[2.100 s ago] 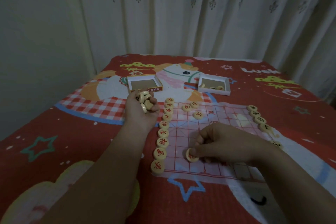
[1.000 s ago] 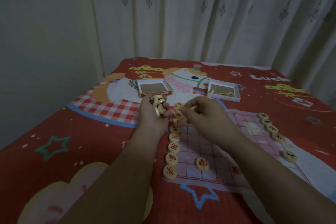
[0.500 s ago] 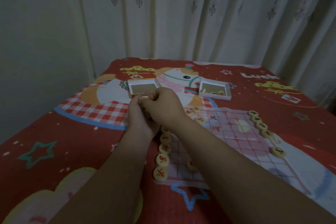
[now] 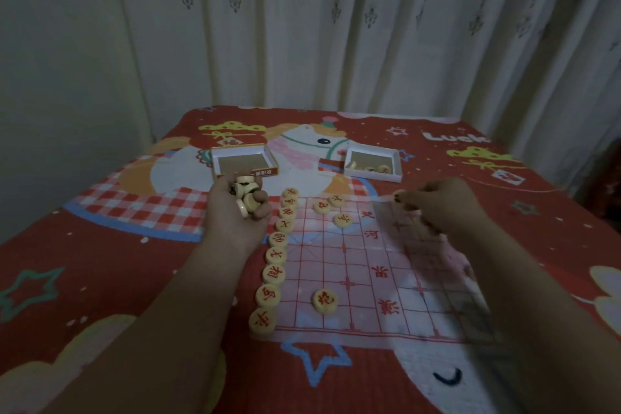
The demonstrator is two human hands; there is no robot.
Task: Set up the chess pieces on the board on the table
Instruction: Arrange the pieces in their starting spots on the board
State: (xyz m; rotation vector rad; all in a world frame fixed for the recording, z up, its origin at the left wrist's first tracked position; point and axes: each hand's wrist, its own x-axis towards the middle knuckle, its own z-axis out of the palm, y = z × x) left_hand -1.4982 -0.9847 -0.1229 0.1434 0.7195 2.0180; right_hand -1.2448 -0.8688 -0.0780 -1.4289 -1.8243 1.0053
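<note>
A thin plastic chess board (image 4: pixel 363 265) with a red grid lies on the red cloth. A row of several round cream pieces (image 4: pixel 275 257) with red characters lines its left edge. Other pieces sit on the grid, one near the front (image 4: pixel 325 301) and three at the far end (image 4: pixel 332 209). My left hand (image 4: pixel 239 212) is palm up to the left of the row and holds a heap of pieces (image 4: pixel 244 196). My right hand (image 4: pixel 440 203) is over the board's far right part and pinches one dark-lettered piece (image 4: pixel 400 197). My right forearm hides the pieces along the right edge.
Two shallow white box halves stand beyond the board: an empty one (image 4: pixel 244 164) at the left and one (image 4: pixel 373 163) with a few pieces at the right. The table carries a red cartoon cloth (image 4: pixel 100 262). A curtain (image 4: pixel 336 27) hangs close behind.
My right hand met my left hand, took one piece from the heap, and has moved right across the board's far end. My left hand stayed in place with its pieces.
</note>
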